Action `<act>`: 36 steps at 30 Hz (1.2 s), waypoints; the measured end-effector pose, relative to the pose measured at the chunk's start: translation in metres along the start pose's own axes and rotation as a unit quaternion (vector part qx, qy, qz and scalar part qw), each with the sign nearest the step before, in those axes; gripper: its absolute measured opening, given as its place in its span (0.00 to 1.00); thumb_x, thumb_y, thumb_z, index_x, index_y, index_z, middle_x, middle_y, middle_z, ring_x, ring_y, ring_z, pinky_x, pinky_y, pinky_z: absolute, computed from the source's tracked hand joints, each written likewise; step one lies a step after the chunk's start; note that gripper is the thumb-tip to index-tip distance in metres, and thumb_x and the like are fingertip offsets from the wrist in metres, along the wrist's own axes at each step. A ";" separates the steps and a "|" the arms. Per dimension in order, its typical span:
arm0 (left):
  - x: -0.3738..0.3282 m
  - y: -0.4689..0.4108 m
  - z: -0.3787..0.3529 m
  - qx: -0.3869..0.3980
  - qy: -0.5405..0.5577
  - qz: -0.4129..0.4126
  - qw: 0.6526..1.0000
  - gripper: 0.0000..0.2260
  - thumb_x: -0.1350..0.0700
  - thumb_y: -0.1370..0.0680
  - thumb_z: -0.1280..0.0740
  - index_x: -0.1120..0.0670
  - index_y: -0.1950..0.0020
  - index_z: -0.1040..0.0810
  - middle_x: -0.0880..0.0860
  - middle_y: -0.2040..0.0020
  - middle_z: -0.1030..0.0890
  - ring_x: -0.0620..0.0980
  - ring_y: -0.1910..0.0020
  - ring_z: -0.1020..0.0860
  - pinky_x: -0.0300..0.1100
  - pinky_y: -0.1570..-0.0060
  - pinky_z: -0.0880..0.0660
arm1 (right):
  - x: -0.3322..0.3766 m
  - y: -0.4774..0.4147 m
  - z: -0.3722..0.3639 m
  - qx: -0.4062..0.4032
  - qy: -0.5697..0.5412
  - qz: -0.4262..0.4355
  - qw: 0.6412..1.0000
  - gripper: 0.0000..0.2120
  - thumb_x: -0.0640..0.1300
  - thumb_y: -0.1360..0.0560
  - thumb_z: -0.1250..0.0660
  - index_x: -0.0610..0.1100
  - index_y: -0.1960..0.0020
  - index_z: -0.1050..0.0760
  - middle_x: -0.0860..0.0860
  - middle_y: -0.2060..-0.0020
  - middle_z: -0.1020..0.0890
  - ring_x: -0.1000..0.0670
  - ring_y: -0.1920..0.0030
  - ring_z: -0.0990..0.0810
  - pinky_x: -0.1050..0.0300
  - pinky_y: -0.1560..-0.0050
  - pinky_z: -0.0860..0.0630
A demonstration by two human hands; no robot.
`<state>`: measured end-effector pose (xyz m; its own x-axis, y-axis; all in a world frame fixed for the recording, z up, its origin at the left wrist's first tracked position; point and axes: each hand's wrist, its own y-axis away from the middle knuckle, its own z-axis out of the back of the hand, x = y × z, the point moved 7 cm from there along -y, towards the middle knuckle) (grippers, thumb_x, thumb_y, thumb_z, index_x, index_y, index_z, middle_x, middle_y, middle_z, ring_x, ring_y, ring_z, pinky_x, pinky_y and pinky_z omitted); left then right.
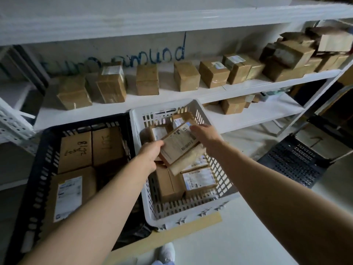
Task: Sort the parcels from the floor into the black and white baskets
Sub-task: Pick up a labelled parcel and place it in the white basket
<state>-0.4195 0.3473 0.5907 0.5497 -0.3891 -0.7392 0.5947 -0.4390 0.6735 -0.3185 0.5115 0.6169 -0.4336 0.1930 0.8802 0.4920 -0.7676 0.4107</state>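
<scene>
**Over the white basket (191, 208): two hands on one flat parcel (178, 145)**

Head view, and both bare arms are stretched forward. The left hand (150, 155) grips the near left corner of the flat parcel, fingers curled round its edge. The right hand (205, 135) holds the far right corner, fingers closed over it. This parcel is brown, label side up and tilted, held over the middle of the white basket. Right under it lies a pale padded envelope (188, 161); whether the two touch, I cannot tell. More brown parcels fill the basket, one with a big white label (199, 181) near the right wall.

Just to the left sits the black basket (37, 169), loaded with larger cardboard boxes (75, 150), two of them with handwriting on top. Behind both baskets runs a white shelf rack (172, 96) carrying a row of taped brown cartons (147, 83). Off to the right, on the floor, is a dark perforated crate (294, 162). At the bottom edge sits a white shoe (168, 251), near a cardboard strip (172, 233).
</scene>
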 end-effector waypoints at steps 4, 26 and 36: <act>-0.009 -0.028 0.011 -0.026 0.032 0.021 0.999 0.04 0.56 0.22 0.36 0.56 0.53 0.26 0.58 0.58 0.20 0.57 0.56 0.21 0.63 0.48 0.24 | 0.015 -0.038 -0.035 0.017 0.070 0.026 0.997 0.14 0.45 0.28 0.36 0.46 0.43 0.22 0.43 0.49 0.18 0.42 0.51 0.18 0.47 0.49 0.20; 0.002 -0.159 -0.015 -0.145 0.203 0.123 0.961 0.09 0.64 0.26 0.31 0.58 0.49 0.26 0.60 0.45 0.23 0.58 0.44 0.25 0.53 0.49 0.21 | 0.008 -0.203 -0.127 0.213 0.094 -0.004 0.972 0.19 0.38 0.24 0.36 0.44 0.36 0.38 0.47 0.53 0.23 0.51 0.57 0.22 0.68 0.73 0.25; -0.006 -0.176 -0.011 -0.103 0.164 0.132 0.972 0.10 0.59 0.24 0.32 0.58 0.44 0.27 0.61 0.44 0.22 0.61 0.45 0.23 0.52 0.53 0.20 | 0.009 -0.225 -0.147 0.202 0.197 0.029 0.959 0.10 0.44 0.27 0.37 0.47 0.45 0.30 0.45 0.47 0.22 0.40 0.43 0.26 0.43 0.42 0.25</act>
<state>-0.5212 0.4362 0.4765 0.8363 -0.1721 -0.5205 0.4942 -0.1744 0.8517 -0.5442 0.5957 0.4976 -0.6087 -0.1503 0.7790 0.7423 -0.4545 0.4923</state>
